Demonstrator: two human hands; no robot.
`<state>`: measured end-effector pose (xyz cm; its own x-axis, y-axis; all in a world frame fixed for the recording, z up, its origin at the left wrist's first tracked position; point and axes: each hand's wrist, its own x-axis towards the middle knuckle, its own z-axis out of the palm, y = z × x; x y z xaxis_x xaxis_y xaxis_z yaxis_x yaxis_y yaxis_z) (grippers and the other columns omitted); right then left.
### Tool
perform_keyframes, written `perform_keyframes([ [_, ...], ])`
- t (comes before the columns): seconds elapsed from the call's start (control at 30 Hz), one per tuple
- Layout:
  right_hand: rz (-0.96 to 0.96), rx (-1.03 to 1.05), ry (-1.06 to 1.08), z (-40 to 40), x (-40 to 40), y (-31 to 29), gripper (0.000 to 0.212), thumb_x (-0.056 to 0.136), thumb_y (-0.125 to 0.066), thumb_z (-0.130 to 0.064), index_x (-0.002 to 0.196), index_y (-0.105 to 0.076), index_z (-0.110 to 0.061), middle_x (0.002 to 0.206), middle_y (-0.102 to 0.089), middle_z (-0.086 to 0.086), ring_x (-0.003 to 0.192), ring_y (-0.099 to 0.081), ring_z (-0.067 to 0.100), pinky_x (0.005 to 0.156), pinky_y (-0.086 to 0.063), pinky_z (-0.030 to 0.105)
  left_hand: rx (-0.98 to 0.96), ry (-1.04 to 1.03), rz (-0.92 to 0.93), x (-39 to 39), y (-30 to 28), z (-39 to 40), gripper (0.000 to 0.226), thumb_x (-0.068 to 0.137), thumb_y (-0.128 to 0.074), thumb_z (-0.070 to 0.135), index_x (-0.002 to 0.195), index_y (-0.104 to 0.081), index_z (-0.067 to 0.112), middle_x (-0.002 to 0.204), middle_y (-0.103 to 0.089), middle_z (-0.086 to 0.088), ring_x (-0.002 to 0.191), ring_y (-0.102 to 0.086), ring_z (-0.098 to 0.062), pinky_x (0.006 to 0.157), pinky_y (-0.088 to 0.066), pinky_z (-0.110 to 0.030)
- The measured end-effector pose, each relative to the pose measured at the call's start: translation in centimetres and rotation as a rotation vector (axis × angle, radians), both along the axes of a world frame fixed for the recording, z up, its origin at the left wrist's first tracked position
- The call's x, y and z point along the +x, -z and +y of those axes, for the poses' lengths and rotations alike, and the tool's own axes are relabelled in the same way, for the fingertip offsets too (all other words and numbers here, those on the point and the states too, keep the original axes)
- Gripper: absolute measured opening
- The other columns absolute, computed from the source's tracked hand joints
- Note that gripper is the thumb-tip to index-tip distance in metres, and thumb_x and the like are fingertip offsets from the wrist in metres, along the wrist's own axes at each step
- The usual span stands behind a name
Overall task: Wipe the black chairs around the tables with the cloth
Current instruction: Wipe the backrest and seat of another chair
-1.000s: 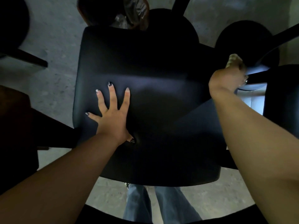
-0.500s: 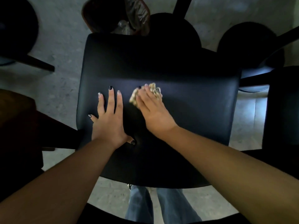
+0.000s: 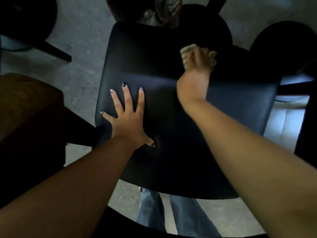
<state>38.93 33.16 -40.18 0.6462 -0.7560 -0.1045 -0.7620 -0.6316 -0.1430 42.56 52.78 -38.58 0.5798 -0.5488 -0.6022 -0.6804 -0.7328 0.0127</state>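
Left hand [image 3: 127, 117] flat, fingers spread on black chair [image 3: 171, 152]; right hand [image 3: 195, 73] presses cloth [image 3: 186, 56], grip blurred, unclear.

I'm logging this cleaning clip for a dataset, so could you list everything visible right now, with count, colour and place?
Chair seat: one, black, centre, under both hands.
Cloth: one, beige, far right part of the seat, under the right hand.
Other dark seats: at least two, black, top right and top left.
Wooden furniture: one, brown, left edge.
Bin with plastic liner: one, brown, top centre, beyond the seat.
Floor: grey concrete.
Jeans: blue, bottom centre.
Left hand: fingers spread flat on the seat.
Right hand: pressing the cloth; grip blurred.
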Motion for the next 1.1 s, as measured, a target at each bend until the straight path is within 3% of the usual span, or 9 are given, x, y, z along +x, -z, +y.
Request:
perform_keyframes([
  [0.17,-0.098,0.318,-0.487,9.4,-4.5,0.0,0.058,0.087,-0.039,0.003,0.145,-0.032,0.0,0.154,-0.026,0.017,0.146,-0.012,0.034,0.119,-0.006,0.048,-0.008,-0.022,0.017,0.0,0.5,0.0,0.163,0.036,-0.082,0.073,0.143,0.034,0.029,0.151,0.04,-0.012,0.139,0.03,-0.046,0.099,-0.022,-0.079],
  [0.27,-0.201,0.38,-0.612,7.5,-5.2,-0.7,0.051,0.082,-0.045,0.012,0.133,-0.049,0.005,0.143,-0.044,0.021,0.139,-0.031,0.038,0.116,-0.02,0.049,-0.031,-0.02,0.024,-0.1,0.6,0.3,0.163,0.036,-0.081,0.074,0.144,0.034,0.029,0.152,0.038,-0.013,0.139,0.029,-0.047,0.098,-0.02,-0.08],
  [0.4,-0.31,0.223,-0.201,-1.5,-1.2,-0.6,0.055,0.08,-0.036,0.01,0.132,-0.052,0.004,0.144,-0.042,0.022,0.139,-0.03,0.037,0.119,-0.014,0.044,-0.031,-0.009,0.009,-0.2,0.7,0.5,0.165,0.035,-0.078,0.079,0.142,0.037,0.026,0.152,0.038,-0.016,0.138,0.029,-0.049,0.098,-0.017,-0.081],
  [0.5,-0.227,0.166,0.07,-6.2,1.9,0.3,0.053,0.086,-0.033,-0.002,0.135,-0.051,-0.005,0.148,-0.039,0.012,0.142,-0.026,0.031,0.119,-0.009,0.039,-0.038,-0.009,0.006,-0.2,0.7,0.4,0.162,0.04,-0.076,0.079,0.142,0.038,0.024,0.151,0.038,-0.018,0.137,0.03,-0.051,0.098,-0.015,-0.081],
  [0.6,-0.237,0.166,0.081,-2.7,3.8,1.3,0.051,0.091,-0.031,-0.001,0.141,-0.042,-0.004,0.151,-0.033,0.014,0.144,-0.019,0.033,0.119,-0.008,0.042,-0.042,-0.014,0.009,-0.4,0.6,0.4,0.16,0.043,-0.077,0.078,0.143,0.037,0.024,0.152,0.037,-0.018,0.137,0.029,-0.051,0.097,-0.015,-0.081],
  [0.7,-0.342,0.208,-0.231,4.3,2.0,1.0,0.05,0.084,-0.037,0.01,0.133,-0.048,0.007,0.142,-0.043,0.026,0.136,-0.033,0.043,0.116,-0.017,0.052,-0.028,-0.016,0.019,-0.3,0.5,0.4,0.162,0.041,-0.077,0.078,0.141,0.039,0.024,0.151,0.038,-0.018,0.137,0.031,-0.05,0.097,-0.014,-0.082],
  [0.87,-0.346,0.369,-0.541,5.8,-1.3,-0.1,0.041,0.087,-0.041,0.012,0.125,-0.056,0.01,0.135,-0.051,0.024,0.132,-0.042,0.038,0.114,-0.029,0.044,-0.03,-0.026,0.042,-0.4,0.6,0.4,0.162,0.041,-0.077,0.077,0.141,0.038,0.024,0.15,0.039,-0.018,0.136,0.033,-0.05,0.096,-0.013,-0.082],
  [1.0,-0.35,0.215,-0.072,-1.1,2.2,-0.7,0.055,0.084,-0.035,0.006,0.136,-0.048,0.0,0.149,-0.037,0.015,0.14,-0.031,0.028,0.118,-0.018,0.032,-0.04,-0.033,0.036,-0.4,0.6,0.4,0.162,0.041,-0.078,0.076,0.144,0.034,0.022,0.151,0.037,-0.02,0.136,0.031,-0.051,0.096,-0.012,-0.083],
  [1.1,-0.238,0.164,0.075,-3.5,6.4,-0.9,0.048,0.087,-0.039,0.0,0.129,-0.058,-0.012,0.14,-0.048,0.007,0.134,-0.037,0.024,0.117,-0.016,0.034,-0.056,-0.045,0.05,-0.3,0.7,0.4,0.161,0.043,-0.082,0.07,0.145,0.033,0.023,0.15,0.039,-0.02,0.135,0.034,-0.051,0.095,-0.009,-0.083],
])
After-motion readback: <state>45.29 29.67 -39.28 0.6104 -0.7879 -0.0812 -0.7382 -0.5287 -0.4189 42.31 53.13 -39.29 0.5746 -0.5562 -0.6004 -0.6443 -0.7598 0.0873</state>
